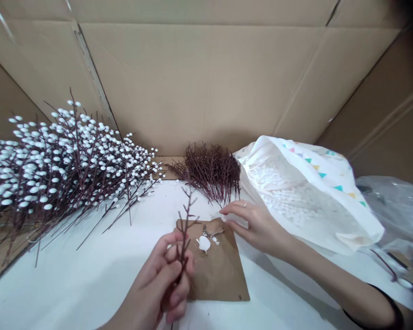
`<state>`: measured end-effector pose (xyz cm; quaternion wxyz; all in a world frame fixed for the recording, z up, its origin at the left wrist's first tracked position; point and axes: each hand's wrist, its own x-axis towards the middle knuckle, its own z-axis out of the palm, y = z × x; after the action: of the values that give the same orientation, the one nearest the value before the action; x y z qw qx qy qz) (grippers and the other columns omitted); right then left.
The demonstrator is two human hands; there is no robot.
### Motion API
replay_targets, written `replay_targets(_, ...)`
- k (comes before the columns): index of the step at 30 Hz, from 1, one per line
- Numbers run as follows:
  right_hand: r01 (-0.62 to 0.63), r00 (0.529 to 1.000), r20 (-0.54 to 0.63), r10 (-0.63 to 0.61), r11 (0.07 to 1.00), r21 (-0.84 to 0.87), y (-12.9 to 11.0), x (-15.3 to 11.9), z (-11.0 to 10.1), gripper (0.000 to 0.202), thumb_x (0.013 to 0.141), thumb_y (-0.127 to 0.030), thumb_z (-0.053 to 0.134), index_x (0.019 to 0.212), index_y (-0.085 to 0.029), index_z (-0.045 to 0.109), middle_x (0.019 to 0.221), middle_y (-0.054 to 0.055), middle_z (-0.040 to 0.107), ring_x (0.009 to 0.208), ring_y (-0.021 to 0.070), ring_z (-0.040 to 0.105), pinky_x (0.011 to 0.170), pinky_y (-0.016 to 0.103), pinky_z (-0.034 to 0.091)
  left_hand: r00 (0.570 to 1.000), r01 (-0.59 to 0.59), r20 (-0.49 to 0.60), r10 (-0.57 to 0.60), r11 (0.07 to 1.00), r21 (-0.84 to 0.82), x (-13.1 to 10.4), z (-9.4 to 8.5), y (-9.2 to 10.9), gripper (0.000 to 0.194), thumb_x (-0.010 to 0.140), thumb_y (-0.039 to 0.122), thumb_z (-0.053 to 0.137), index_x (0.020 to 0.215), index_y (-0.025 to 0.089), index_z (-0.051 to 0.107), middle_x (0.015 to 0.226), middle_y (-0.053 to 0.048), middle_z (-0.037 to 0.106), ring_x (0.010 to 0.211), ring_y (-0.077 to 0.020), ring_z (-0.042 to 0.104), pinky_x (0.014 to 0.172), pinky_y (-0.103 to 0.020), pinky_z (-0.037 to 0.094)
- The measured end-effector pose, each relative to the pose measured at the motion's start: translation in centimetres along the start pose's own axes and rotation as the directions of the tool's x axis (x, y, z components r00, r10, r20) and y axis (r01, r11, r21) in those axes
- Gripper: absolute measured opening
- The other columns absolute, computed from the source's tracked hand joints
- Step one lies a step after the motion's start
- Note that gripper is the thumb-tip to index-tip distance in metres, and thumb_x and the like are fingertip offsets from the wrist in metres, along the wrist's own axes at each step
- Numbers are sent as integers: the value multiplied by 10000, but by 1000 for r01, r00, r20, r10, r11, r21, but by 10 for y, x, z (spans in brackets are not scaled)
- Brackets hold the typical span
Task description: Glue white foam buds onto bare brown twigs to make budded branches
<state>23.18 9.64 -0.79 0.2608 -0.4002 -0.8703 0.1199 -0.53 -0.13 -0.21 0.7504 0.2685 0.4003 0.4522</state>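
A bare dark brown twig (pixel 186 220) stands upright in my left hand (pixel 172 270), whose fingers are wrapped round its lower part. My right hand (pixel 248 224) is over the top right corner of a brown cardboard piece (pixel 216 279), fingers apart, with nothing seen between them. White paste (pixel 203 244) and small smears lie on the cardboard. Just behind my right hand is a pile of bare brown twigs (pixel 213 169). To its right, an open white bag (pixel 330 197) with coloured triangles holds many small white balls (pixel 285 197).
A large heap of twigs with white balls (pixel 72 160) fills the left side of the white table (pixel 89 279). Cardboard walls (pixel 206 82) enclose the back and sides. Clear plastic (pixel 392 201) lies at the far right, near a loose twig (pixel 385 265).
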Motion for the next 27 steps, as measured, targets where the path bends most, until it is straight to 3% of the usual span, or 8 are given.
replay_targets(2,61,998,33,-62,998,35,3,-4,12,284,840,-188,547,1110,-182,632,1082,108,686,1036,229,629,881,398,517,998,-35,57,34,999,13,1,-1,-10,437,728,377,766,1082,241,549,791,-7,681,405,-52,457,365,-164,365)
replay_targets(5,107,991,71,-113,991,75,3,-6,26,430,798,-150,560,1228,-161,569,1212,136,628,1156,244,561,975,443,468,998,-38,43,37,999,13,4,-2,-17,483,686,391,814,1068,198,591,796,-53,731,501,-89,592,530,-215,489)
replay_targets(7,110,990,80,-118,989,97,2,-6,30,451,792,-126,548,1243,-154,555,1213,142,623,1169,252,548,989,468,451,1000,-31,5,31,999,22,6,-3,-17,426,667,398,827,963,169,623,778,-61,736,503,-81,594,523,-194,477)
replay_targets(10,112,990,65,-122,984,135,4,-6,33,392,812,-132,539,1201,-170,573,1157,131,649,1111,245,582,954,457,471,999,-33,-9,34,999,18,9,-7,-15,345,705,441,784,827,180,593,702,-17,710,380,-38,485,391,-152,372)
replay_targets(15,74,996,35,-83,976,207,7,-5,35,380,836,-136,533,1209,-201,557,1168,118,623,1089,232,585,927,427,482,997,-17,-75,12,997,-69,14,-16,-9,356,701,460,781,845,226,553,554,79,579,358,8,244,360,-107,150)
replay_targets(21,18,997,-80,5,960,280,-9,-11,35,352,860,-141,506,1201,-218,540,1183,114,555,1059,207,597,855,346,528,995,59,-75,-61,998,-31,19,-26,-11,410,657,458,809,845,145,622,504,78,504,400,8,187,360,-97,149)
replay_targets(27,40,995,-97,-19,973,229,-21,-28,48,431,788,-85,513,1201,-207,527,1139,107,546,1007,199,616,811,300,548,998,-34,53,30,995,93,26,-31,-23,363,783,495,688,890,175,557,677,-10,690,317,-2,352,321,-121,279)
